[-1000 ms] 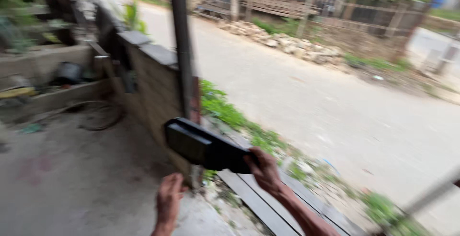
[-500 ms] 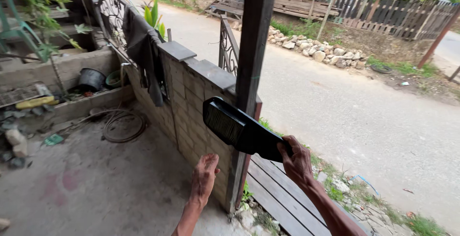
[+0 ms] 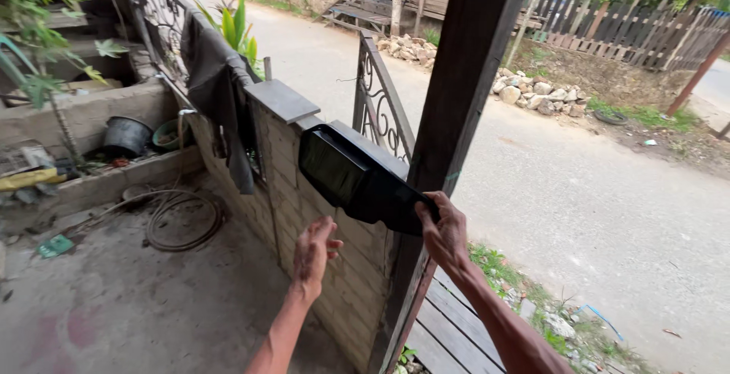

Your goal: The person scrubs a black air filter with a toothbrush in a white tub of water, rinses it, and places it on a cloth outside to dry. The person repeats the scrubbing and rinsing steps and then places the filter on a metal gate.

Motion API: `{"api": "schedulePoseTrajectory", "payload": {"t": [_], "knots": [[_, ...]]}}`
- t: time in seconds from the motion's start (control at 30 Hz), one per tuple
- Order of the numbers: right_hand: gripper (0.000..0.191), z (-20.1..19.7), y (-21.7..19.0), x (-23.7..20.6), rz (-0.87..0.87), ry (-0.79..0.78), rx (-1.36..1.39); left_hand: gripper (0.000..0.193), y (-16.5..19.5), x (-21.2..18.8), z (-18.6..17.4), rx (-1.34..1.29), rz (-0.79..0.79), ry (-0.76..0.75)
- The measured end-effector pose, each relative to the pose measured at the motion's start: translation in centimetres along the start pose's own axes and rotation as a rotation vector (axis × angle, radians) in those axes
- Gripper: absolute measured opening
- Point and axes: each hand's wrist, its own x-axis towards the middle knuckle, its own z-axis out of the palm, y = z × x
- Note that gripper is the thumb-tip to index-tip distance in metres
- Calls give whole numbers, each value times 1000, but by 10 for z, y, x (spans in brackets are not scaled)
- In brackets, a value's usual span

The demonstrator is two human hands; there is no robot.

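Fingers [image 3: 423, 210] of your right hand [image 3: 443, 231] curl over the lower end of a black glossy tray [image 3: 363, 179], thumb on the near face, pinching its edge. The tray is a shallow oblong with rounded corners; its long axis runs from your right hand up toward ten o'clock, its hollow face turned toward you. It hangs in the air in front of a low block wall [image 3: 319, 214], just beside a dark wooden post [image 3: 449, 138] that rises at twelve o'clock from the right hand.

Your left hand [image 3: 313, 251] is empty, palm open, fingers loosely spread and slightly bent. It sits below the tray's free end, which lies at about one o'clock from the left fingertips, near but not touching. The right hand is the only one in contact; the left is the nearer to the unsupported upper end.

Surroundings: a dark cloth [image 3: 217, 96] draped over the wall top, a scrolled iron railing [image 3: 380, 108] behind the tray, a coiled hose [image 3: 182, 222] on the concrete floor at nine o'clock, a black bucket [image 3: 125, 134] farther left, and a paved road [image 3: 593, 199] beyond the wall.
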Motion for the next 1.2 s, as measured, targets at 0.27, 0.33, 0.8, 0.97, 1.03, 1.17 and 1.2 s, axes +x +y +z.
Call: {"api": "schedulePoseTrajectory", "payload": {"t": [0.27, 0.33, 0.8, 0.97, 1.03, 1.17, 1.2], "knots": [[23, 49, -11, 48, 113, -2, 41, 50, 15, 101, -14, -98, -84, -21], [26, 58, -12, 52, 64, 49, 4, 46, 12, 124, -12, -130, -71, -33], [32, 89, 7, 109, 511, -82, -136, 11, 20, 220, -32, -231, -42, -109], [38, 85, 36, 120, 467, -106, -591, 12, 16, 216, -13, -207, -85, -130], [37, 85, 49, 121, 460, -73, -640, 13, 12, 215, -5, -211, -100, -137], [39, 87, 68, 120, 479, -33, -716, 14, 5, 216, 3, -168, -140, -141], [39, 86, 71, 120, 505, -55, -731, 13, 5, 216, 3, -152, -146, -135]]}}
